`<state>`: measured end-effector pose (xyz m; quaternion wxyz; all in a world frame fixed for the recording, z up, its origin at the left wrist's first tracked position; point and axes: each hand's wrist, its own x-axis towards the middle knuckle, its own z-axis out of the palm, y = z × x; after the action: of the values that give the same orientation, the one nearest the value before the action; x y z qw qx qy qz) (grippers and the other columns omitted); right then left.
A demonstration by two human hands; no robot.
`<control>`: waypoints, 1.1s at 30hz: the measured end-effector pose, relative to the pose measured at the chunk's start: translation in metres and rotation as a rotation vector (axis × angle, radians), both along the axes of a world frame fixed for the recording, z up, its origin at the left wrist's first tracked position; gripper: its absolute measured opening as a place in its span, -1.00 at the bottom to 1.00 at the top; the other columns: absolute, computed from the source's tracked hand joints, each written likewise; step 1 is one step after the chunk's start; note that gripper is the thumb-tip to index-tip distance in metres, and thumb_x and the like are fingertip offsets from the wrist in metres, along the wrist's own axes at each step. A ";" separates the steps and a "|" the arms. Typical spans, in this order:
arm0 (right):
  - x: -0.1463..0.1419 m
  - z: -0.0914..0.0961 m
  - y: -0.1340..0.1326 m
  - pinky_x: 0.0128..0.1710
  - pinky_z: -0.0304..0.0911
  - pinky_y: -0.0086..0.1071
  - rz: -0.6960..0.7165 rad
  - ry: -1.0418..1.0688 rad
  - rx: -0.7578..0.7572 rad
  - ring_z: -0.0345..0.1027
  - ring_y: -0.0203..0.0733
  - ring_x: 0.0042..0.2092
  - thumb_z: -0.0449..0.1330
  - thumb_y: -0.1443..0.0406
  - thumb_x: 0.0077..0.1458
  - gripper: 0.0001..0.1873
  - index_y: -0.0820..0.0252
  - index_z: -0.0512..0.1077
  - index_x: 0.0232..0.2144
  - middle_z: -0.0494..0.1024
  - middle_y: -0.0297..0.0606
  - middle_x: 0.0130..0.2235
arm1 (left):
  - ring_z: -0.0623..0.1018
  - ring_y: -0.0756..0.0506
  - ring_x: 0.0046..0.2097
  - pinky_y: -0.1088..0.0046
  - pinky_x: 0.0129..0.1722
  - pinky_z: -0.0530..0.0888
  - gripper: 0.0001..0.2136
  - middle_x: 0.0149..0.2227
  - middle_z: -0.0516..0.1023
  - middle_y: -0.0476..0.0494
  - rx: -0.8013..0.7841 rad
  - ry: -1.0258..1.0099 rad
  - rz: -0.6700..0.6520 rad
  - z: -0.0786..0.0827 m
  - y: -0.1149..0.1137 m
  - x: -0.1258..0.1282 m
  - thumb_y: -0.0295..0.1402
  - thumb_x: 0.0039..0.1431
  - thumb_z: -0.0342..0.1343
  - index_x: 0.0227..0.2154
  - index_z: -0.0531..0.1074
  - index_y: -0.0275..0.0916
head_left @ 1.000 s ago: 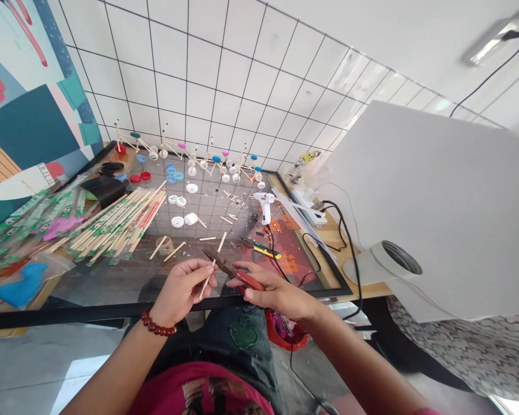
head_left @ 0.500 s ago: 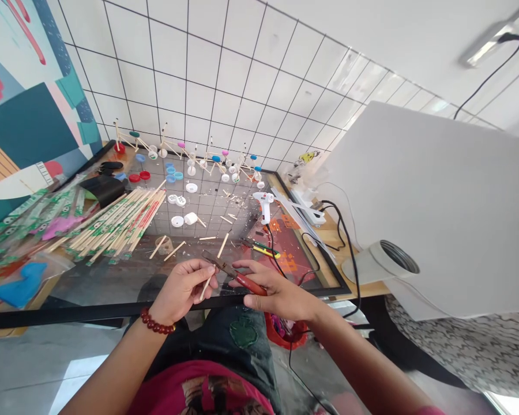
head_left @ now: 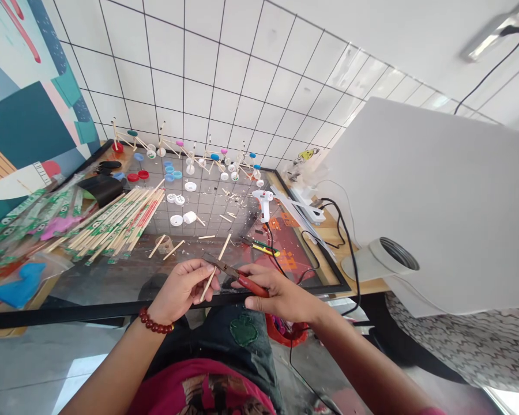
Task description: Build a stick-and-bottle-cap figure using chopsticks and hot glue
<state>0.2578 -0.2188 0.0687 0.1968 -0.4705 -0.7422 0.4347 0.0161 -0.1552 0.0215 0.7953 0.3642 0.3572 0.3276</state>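
Note:
Between the thumb and fingers of my left hand [head_left: 189, 287] is a thin wooden stick [head_left: 225, 246], held at a slant near the table's front edge. My right hand [head_left: 277, 291] is closed round the red handles of a pair of pliers [head_left: 251, 285]. The pliers' metal jaws lie across the stick, just by my left thumb. Whether the jaws press on the stick I cannot tell. Short cut sticks [head_left: 173, 250] lie beyond my left hand, near a small clear cup [head_left: 166, 243].
A white glue gun [head_left: 263, 203] with a black cord stands right of centre, behind a yellow-green cutter [head_left: 266, 249]. Bundled wrapped chopsticks [head_left: 116, 225] cover the left. Small stick-and-cap bicycles [head_left: 190, 158] line the back, with blue bottle caps [head_left: 169, 170] before them. A grey cylinder [head_left: 378, 259] sits right.
The stick now reaches a little farther up and right past the pliers' jaws. My hands have barely shifted, and the view has tilted slightly.

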 end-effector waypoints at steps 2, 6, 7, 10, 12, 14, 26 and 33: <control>0.000 0.000 0.000 0.20 0.33 -0.16 0.001 0.006 -0.007 0.46 0.00 0.09 0.27 -0.12 0.33 -0.53 0.13 0.66 -0.10 0.57 -0.13 0.09 | 0.47 0.01 -0.62 0.56 -0.66 0.09 -0.56 -0.54 0.60 -0.15 0.008 0.003 -0.008 0.001 0.000 0.000 -0.05 -0.17 0.55 -0.44 0.58 -0.31; 0.002 0.003 -0.001 0.17 0.33 -0.17 0.006 0.000 -0.007 0.46 0.00 0.09 0.28 -0.10 0.33 -0.54 0.14 0.65 -0.09 0.56 -0.12 0.11 | 0.47 0.01 -0.60 0.55 -0.63 0.16 -0.60 -0.51 0.63 -0.19 0.034 0.002 -0.029 0.000 -0.001 -0.001 -0.08 -0.12 0.54 -0.41 0.61 -0.33; 0.002 0.003 -0.001 0.16 0.32 -0.18 0.009 -0.005 -0.005 0.46 -0.01 0.09 0.26 -0.10 0.34 -0.54 0.14 0.65 -0.10 0.55 -0.12 0.11 | 0.47 0.01 -0.59 0.55 -0.63 0.17 -0.60 -0.50 0.63 -0.19 0.037 0.005 -0.032 0.000 -0.001 -0.001 -0.08 -0.12 0.53 -0.41 0.61 -0.33; 0.003 0.003 -0.001 0.13 0.32 -0.20 0.014 -0.016 0.005 0.46 -0.03 0.07 0.23 -0.12 0.35 -0.52 0.15 0.63 -0.18 0.54 -0.12 0.11 | 0.47 0.01 -0.60 0.55 -0.63 0.16 -0.58 -0.50 0.63 -0.19 0.043 0.019 -0.032 -0.002 -0.001 -0.001 -0.06 -0.13 0.55 -0.41 0.62 -0.33; 0.002 0.001 -0.002 0.12 0.32 -0.21 0.015 -0.021 0.017 0.47 -0.03 0.06 0.23 -0.12 0.35 -0.53 0.16 0.60 -0.24 0.54 -0.13 0.10 | 0.45 0.03 -0.61 0.55 -0.64 0.12 -0.56 -0.52 0.61 -0.16 0.047 0.027 -0.025 -0.002 0.000 0.000 -0.05 -0.15 0.56 -0.41 0.62 -0.33; 0.001 -0.001 -0.003 0.12 0.33 -0.20 0.015 -0.032 0.035 0.47 -0.03 0.06 0.24 -0.08 0.35 -0.56 0.16 0.58 -0.28 0.55 -0.11 0.09 | 0.43 0.04 -0.62 0.56 -0.64 0.09 -0.55 -0.54 0.61 -0.15 0.054 0.032 -0.017 -0.003 -0.001 0.000 -0.03 -0.17 0.56 -0.43 0.62 -0.33; 0.002 0.003 -0.003 0.06 0.36 -0.26 0.029 -0.128 0.154 0.50 -0.05 -0.02 0.25 0.19 0.36 -0.84 0.14 0.56 -0.21 0.61 -0.13 0.00 | 0.50 0.00 -0.57 0.54 -0.64 0.17 -0.52 -0.46 0.67 -0.24 0.063 0.032 -0.049 -0.002 -0.001 0.001 0.01 -0.16 0.57 -0.40 0.65 -0.34; 0.005 -0.002 -0.004 0.06 0.37 -0.28 0.044 -0.165 0.201 0.53 -0.07 -0.01 0.29 0.29 0.32 -0.91 0.18 0.55 -0.25 0.60 -0.13 0.02 | 0.51 -0.01 -0.56 0.51 -0.61 0.24 -0.52 -0.44 0.69 -0.25 0.114 0.068 -0.113 -0.005 -0.001 0.001 0.03 -0.12 0.54 -0.40 0.65 -0.35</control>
<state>0.2626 -0.2225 0.0667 0.1717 -0.4663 -0.8057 0.3223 0.0171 -0.1558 0.0165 0.7779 0.4395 0.3434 0.2894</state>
